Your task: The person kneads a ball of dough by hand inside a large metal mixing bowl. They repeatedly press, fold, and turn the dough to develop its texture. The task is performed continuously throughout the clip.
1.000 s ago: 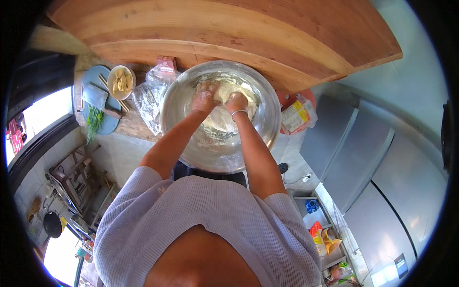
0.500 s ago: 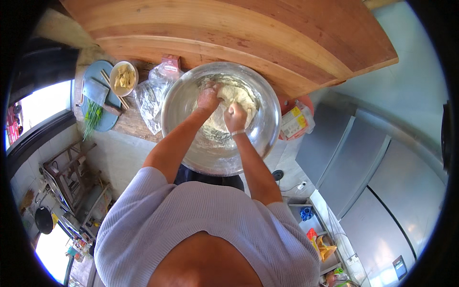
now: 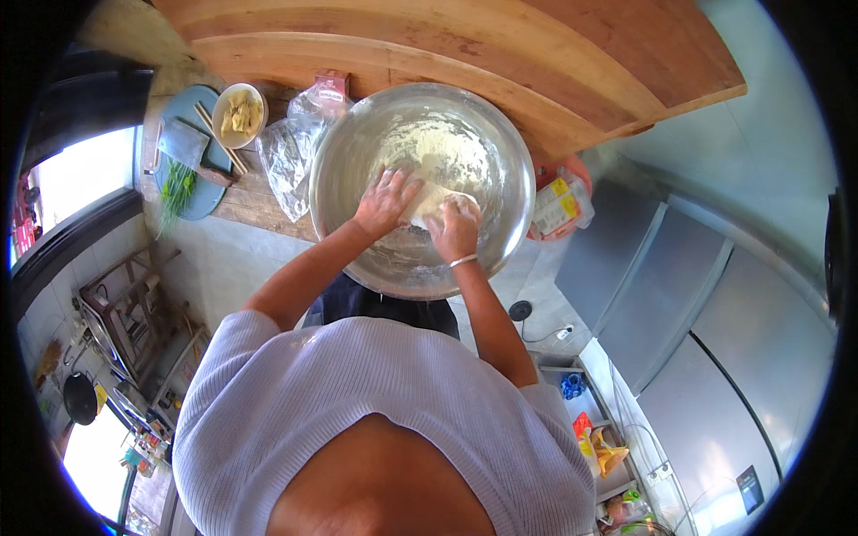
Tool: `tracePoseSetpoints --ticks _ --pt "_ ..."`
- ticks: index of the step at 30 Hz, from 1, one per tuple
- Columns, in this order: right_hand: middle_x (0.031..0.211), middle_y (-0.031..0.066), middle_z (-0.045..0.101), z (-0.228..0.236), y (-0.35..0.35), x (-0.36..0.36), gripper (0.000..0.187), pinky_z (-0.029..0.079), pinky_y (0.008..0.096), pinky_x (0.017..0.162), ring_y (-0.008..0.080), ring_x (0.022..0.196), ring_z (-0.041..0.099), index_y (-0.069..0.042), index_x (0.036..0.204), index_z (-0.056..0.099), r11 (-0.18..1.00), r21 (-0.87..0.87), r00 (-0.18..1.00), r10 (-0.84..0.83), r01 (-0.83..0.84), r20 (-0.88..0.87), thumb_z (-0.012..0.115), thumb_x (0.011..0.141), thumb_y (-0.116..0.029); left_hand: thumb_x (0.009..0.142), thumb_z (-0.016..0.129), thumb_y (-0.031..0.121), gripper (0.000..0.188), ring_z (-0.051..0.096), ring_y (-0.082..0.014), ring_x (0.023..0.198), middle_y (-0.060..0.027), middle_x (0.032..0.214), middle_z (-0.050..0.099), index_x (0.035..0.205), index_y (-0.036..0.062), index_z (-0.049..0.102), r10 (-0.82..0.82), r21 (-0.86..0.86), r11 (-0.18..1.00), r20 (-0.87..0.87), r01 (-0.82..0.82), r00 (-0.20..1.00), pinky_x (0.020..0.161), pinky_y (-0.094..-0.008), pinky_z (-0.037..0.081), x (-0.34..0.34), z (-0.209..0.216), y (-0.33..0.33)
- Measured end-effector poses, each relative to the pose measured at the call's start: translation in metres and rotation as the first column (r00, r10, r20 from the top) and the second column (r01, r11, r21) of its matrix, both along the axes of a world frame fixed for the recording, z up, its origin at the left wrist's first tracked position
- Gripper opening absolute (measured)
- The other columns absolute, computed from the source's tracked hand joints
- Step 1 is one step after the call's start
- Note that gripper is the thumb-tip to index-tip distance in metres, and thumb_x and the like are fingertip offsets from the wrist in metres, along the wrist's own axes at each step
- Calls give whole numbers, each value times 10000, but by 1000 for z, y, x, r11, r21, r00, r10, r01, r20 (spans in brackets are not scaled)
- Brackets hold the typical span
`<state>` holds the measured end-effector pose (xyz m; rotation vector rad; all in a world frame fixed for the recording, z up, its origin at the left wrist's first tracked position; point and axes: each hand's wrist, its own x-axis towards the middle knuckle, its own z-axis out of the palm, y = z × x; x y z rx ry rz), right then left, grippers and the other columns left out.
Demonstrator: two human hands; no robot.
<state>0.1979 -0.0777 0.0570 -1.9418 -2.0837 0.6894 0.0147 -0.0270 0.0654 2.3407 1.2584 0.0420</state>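
Observation:
A wide metal bowl (image 3: 335, 156) has a pale lump of dough (image 3: 427, 204) in its near half. Loose flour (image 3: 442, 147) coats the bottom and wall beyond the dough. My left hand (image 3: 386, 204) lies at the dough's left side, its fingers spread and dusted with flour. At the dough's right end, my right hand (image 3: 454, 230) has its fingers curled over and gripping it. A pale band circles my right wrist. The dough's underside is hidden.
Left of the bowl are a clear plastic bag (image 3: 288, 170), a small bowl of yellowish pieces (image 3: 239, 118), chopsticks (image 3: 210, 125), and a blue board (image 3: 201, 207) with a cleaver (image 3: 183, 143) and green stalks (image 3: 179, 186). A wooden board (image 3: 447, 54) stands beyond; a package (image 3: 559, 205) sits right.
Both hands have drawn the dough toward the near side, uncovering flour beyond it. My left fingers have spread, and my right hand has gone from a fist to a curled grip. The bowl appears higher.

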Motion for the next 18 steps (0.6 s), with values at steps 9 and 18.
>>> tracePoseSetpoints --ticks 9,18 --pt "1249 96 493 -38 23 -2 642 370 546 821 321 1139 443 -209 1215 510 996 -3 893 -77 87 443 743 638 -367 670 700 286 682 441 -300 1140 -108 1184 494 1300 270 439 -29 226 972 -165 67 986 979 -523 342 20 -73 24" --pt "1120 99 571 -44 78 13 527 491 415 720 311 993 559 -192 1192 538 976 -191 931 -28 104 365 676 683 -207 604 746 208 671 470 -288 1107 -98 1148 497 1223 256 492 92 49 995 -156 -85 983 882 -427 426 33 -71 71"
